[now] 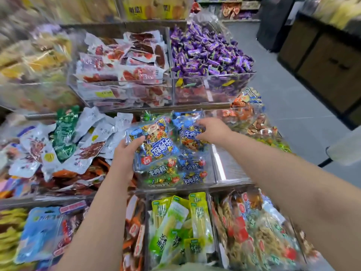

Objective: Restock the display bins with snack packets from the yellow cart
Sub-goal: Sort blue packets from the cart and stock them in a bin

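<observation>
Blue packets (156,147), pinched by left hand (125,155) and right hand (214,130) over clear bin (213,173), are best laid flat.

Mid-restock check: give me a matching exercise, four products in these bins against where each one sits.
Things
1. purple candies
2. yellow-green packets
3. blue snack bags
4. red-and-white packets

Places
A. nearest tier, centre bin
B. top tier, right bin
C. middle tier, gripped by the left hand and right hand
D. top tier, bin left of the purple one

Pairs: 1-B, 2-A, 3-C, 4-D
</observation>
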Available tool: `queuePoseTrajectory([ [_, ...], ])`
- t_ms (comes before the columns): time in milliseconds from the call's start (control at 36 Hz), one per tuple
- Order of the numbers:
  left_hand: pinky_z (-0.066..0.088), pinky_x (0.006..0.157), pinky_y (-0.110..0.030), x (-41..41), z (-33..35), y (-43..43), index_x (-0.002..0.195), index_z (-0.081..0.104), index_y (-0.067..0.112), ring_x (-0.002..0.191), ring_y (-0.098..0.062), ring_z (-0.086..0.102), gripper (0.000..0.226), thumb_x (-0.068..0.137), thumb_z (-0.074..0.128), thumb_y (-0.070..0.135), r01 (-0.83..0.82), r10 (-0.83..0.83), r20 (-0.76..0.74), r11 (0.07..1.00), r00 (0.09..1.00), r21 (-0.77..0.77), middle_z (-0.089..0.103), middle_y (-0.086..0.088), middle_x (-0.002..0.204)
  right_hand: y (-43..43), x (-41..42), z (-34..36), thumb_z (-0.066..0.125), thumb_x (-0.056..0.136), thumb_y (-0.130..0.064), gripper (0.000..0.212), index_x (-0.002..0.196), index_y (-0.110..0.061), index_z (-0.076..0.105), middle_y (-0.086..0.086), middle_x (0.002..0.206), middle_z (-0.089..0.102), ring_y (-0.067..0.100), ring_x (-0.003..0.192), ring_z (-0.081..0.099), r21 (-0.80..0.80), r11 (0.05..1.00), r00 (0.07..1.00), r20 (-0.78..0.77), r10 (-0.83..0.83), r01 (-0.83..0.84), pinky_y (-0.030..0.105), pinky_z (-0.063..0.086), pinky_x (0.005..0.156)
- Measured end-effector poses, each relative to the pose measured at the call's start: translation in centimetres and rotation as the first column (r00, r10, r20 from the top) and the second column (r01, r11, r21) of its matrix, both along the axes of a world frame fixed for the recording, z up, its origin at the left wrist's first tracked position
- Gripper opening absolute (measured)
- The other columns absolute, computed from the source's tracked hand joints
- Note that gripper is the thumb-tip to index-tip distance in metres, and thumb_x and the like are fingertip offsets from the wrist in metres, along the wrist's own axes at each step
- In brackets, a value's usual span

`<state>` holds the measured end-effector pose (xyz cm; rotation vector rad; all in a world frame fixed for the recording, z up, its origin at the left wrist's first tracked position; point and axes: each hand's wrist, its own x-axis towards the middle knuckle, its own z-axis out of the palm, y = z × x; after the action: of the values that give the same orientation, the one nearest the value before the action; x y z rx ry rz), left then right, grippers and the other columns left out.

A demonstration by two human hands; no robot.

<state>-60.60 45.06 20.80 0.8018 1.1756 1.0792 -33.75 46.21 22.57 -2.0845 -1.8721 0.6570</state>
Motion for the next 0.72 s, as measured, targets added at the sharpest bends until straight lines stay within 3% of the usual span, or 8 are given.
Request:
queuePoseTrajectory([
  [111,0.036,0.105,-0.06,-0.5,-0.2,0.7,0.142,0.039,0.009,0.129,-0.039,0.046,0.102,0.055,0.079,0.044,0.021,-0.02,-0.046,1.0,0.999,0.023,0.047,-0.018,0.143,3.3,-0.9,-0.1,0.066,0.086,-0.034,0.051,0.133,-0.024,0.05,0.001,0.132,0.056,0.024,0.116,0.055,-0.134,0.968,0.919,0.311,0.243,-0.21,0.034,0.048,0.092],
  [194,0.036,0.105,-0.061,-0.9,-0.4,0.9,0.139,0.042,0.009,0.128,-0.041,0.047,0.1,0.054,0.078,0.045,0.036,-0.035,-0.055,0.999,0.998,0.013,0.049,-0.019,0.14,4.9,-1.0,-0.9,0.059,0.09,-0.029,0.035,0.125,-0.029,0.054,0.001,0.121,0.062,0.024,0.105,0.059,-0.132,0.954,0.828,0.473,0.3,-0.269,0.033,0.051,0.079],
  [278,0.036,0.105,-0.061,-1.2,-0.9,1.2,0.14,0.04,0.008,0.127,-0.041,0.047,0.1,0.055,0.078,0.046,0.028,-0.027,-0.064,1.0,0.998,0.007,0.049,-0.019,0.139,5.8,-0.9,-2.1,0.053,0.091,-0.021,0.031,0.121,-0.029,0.053,0.002,0.108,0.064,0.024,0.096,0.059,-0.12,0.94,0.752,0.572,0.329,-0.32,0.03,0.045,0.066],
  [361,0.035,0.105,-0.062,-1.1,-1.0,1.5,0.144,0.035,0.01,0.13,-0.042,0.044,0.115,0.048,0.081,0.052,0.034,-0.034,-0.064,0.999,0.997,-0.006,0.045,-0.019,0.144,6.3,-1.1,-3.1,0.05,0.091,-0.018,0.031,0.121,-0.024,0.05,0.006,0.102,0.061,0.025,0.087,0.053,-0.138,0.928,0.723,0.591,0.357,-0.346,0.03,0.041,0.064],
  [444,0.035,0.104,-0.064,-0.6,-1.0,1.7,0.141,0.04,0.013,0.128,-0.042,0.047,0.114,0.044,0.081,0.055,0.032,-0.033,-0.06,0.999,0.998,-0.016,0.049,-0.018,0.141,6.5,-1.4,-4.0,0.053,0.087,-0.019,0.033,0.12,-0.017,0.046,0.01,0.113,0.055,0.026,0.099,0.048,-0.137,0.926,0.721,0.591,0.361,-0.351,0.039,0.041,0.08],
  [556,0.042,0.098,-0.063,0.1,-1.2,2.0,0.107,0.065,0.022,0.11,-0.038,0.062,0.06,0.054,0.081,0.044,0.039,-0.039,-0.055,0.999,0.998,0.0,0.069,-0.011,0.113,5.6,-1.5,-5.7,0.062,0.081,-0.05,0.081,0.141,-0.015,0.02,0.013,0.145,0.021,0.033,0.133,0.021,-0.068,0.934,0.748,0.58,0.323,-0.351,0.045,0.018,0.11],
  [639,0.038,0.102,-0.063,0.5,-1.4,2.2,0.118,0.058,0.018,0.118,-0.04,0.056,0.084,0.044,0.082,0.052,0.053,-0.055,-0.07,0.998,0.996,-0.028,0.062,-0.014,0.126,5.3,-1.5,-6.8,0.056,0.085,-0.054,0.094,0.15,-0.017,-0.001,0.01,0.156,0.005,0.032,0.142,0.009,-0.047,0.928,0.737,0.595,0.323,-0.369,0.045,0.007,0.115],
  [722,0.039,0.101,-0.063,0.9,-1.3,2.3,0.109,0.059,0.021,0.115,-0.039,0.058,0.071,0.048,0.082,0.05,0.066,-0.069,-0.1,0.997,0.993,-0.036,0.065,-0.012,0.121,5.3,-1.6,-7.1,0.052,0.088,-0.054,0.089,0.151,-0.015,0.001,0.008,0.153,0.02,0.03,0.139,0.02,-0.01,0.919,0.713,0.627,0.313,-0.395,0.044,0.015,0.114],
])
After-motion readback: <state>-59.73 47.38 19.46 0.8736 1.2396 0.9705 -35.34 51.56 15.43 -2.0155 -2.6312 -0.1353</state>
